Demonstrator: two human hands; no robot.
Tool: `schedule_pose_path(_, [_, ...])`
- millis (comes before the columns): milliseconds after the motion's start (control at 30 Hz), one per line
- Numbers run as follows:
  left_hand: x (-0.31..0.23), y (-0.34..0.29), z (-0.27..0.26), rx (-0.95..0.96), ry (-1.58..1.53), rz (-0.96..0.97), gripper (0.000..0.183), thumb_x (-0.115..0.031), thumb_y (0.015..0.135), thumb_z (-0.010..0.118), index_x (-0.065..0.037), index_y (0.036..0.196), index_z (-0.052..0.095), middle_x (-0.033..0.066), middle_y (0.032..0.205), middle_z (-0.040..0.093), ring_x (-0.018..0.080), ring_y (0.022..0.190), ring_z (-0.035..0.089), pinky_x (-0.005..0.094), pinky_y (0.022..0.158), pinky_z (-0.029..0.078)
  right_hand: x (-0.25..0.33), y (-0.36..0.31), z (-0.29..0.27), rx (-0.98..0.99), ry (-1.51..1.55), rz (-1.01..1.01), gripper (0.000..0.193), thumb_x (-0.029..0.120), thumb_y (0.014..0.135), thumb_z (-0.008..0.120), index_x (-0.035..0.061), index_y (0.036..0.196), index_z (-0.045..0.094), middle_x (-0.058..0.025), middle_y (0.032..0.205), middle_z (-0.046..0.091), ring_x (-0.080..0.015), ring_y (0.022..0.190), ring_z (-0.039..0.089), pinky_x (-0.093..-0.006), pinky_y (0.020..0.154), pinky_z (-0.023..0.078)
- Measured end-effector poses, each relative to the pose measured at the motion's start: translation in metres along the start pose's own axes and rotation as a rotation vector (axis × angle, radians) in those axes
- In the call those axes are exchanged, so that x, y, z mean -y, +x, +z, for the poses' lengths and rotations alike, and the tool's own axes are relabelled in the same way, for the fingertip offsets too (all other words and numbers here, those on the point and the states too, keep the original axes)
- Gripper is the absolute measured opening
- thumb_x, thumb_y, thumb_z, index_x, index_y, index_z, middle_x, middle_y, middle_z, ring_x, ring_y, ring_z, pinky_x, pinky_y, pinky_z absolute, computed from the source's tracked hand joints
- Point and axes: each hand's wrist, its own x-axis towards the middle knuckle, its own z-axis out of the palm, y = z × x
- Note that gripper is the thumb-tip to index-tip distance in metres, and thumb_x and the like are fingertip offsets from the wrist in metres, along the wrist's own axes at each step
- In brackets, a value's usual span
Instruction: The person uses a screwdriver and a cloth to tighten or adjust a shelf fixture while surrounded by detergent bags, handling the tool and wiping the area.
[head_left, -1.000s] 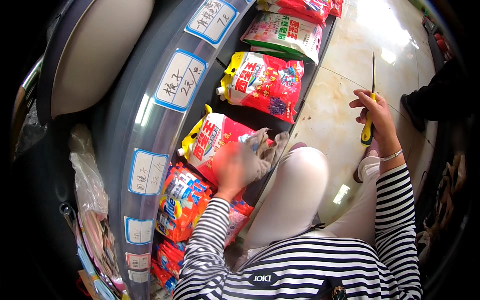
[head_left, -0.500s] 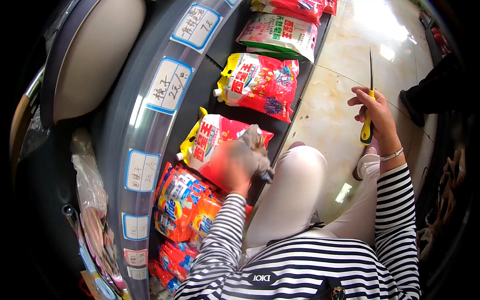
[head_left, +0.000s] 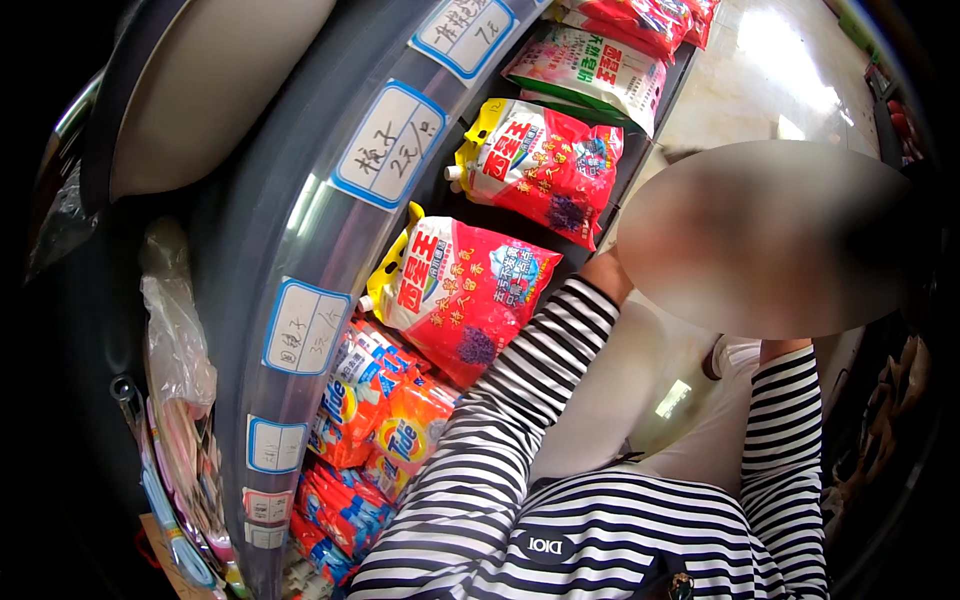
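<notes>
My left hand [head_left: 640,255] reaches across to the right, above my left knee. Its wrist shows, but a large grey blur covers the fingers. My right hand [head_left: 785,315] lies under the same blur, with only a bit of the wrist clear at its lower edge. What either hand holds cannot be made out. Left of my left forearm lies a red and white detergent bag [head_left: 465,295] with a yellow top edge and a white spout. A similar red bag [head_left: 545,165] lies beyond it, nearer the far end of the shelf.
Orange detergent packs [head_left: 405,435] and small red-blue packs [head_left: 345,510] fill the near shelf. Farther off are a green and white bag [head_left: 590,70] and more red bags [head_left: 650,25]. A clear shelf edge with label cards [head_left: 390,145] curves along the left. Shiny floor tiles [head_left: 740,90] lie right.
My left hand, earlier over the near red bag with a grey cloth, has moved right toward my right hand. The yellow-handled screwdriver in my right hand is now hidden by blur. The view has shifted.
</notes>
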Motion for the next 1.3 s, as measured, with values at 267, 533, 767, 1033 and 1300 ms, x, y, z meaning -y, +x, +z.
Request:
schedule_pose_path(267, [0.070, -0.157, -0.069, 0.421, 1.221, -0.906, 0.089, -0.028, 0.068, 0.071, -0.023, 0.141, 0.021, 0.0133, 0.147, 0.013, 0.0366, 0.135, 0.011, 0.0724, 0.094, 0.015, 0.013, 0.010, -0.031, -0.017, 0.076, 0.017, 0.027, 0.015, 0.087, 0.048, -0.0038, 0.103, 0.057, -0.0119, 0.097, 0.063, -0.0205, 0.086, 0.062, -0.0313, 0.077, 0.051])
schedule_pose_path(533, [0.067, -0.202, -0.123, 0.324, 1.404, -0.958, 0.093, -0.027, 0.069, 0.070, -0.038, 0.141, 0.012, 0.0095, 0.147, 0.011, 0.0353, 0.136, 0.010, 0.0679, 0.095, 0.023, 0.008, 0.008, -0.040, -0.048, 0.006, 0.039, 0.024, 0.014, 0.084, 0.052, -0.0028, 0.099, 0.058, -0.0097, 0.091, 0.064, -0.0168, 0.080, 0.063, -0.0280, 0.074, 0.050])
schedule_pose_path(767, [0.062, -0.216, -0.136, 0.408, 1.440, -0.959, 0.089, -0.028, 0.073, 0.068, -0.031, 0.142, 0.013, 0.0112, 0.147, 0.013, 0.0345, 0.136, 0.011, 0.0625, 0.099, 0.024, 0.016, 0.001, -0.039, -0.079, -0.083, -0.045, 0.025, 0.015, 0.084, 0.053, -0.0034, 0.100, 0.057, -0.0101, 0.089, 0.064, -0.0168, 0.077, 0.063, -0.0277, 0.071, 0.051])
schedule_pose_path(1033, [0.054, -0.219, -0.120, 0.351, 1.417, -0.666, 0.090, -0.034, 0.069, 0.071, -0.015, 0.140, 0.020, 0.0117, 0.146, 0.014, 0.0328, 0.134, 0.017, 0.0597, 0.102, 0.017, 0.024, -0.010, -0.034, -0.057, -0.112, -0.155, 0.025, 0.014, 0.082, 0.055, -0.0039, 0.100, 0.058, -0.0102, 0.089, 0.064, -0.0173, 0.076, 0.064, -0.0279, 0.071, 0.051])
schedule_pose_path(1300, [0.121, -0.129, -0.072, 0.910, 1.439, -0.787, 0.031, -0.020, 0.078, 0.057, -0.011, 0.107, 0.063, 0.0077, 0.106, 0.062, 0.0275, 0.109, 0.053, 0.0555, 0.093, 0.033, 0.026, -0.004, -0.035, -0.130, -0.060, -0.042, 0.026, 0.011, 0.081, 0.057, -0.0051, 0.101, 0.057, -0.0108, 0.089, 0.064, -0.0179, 0.076, 0.064, -0.0274, 0.071, 0.052])
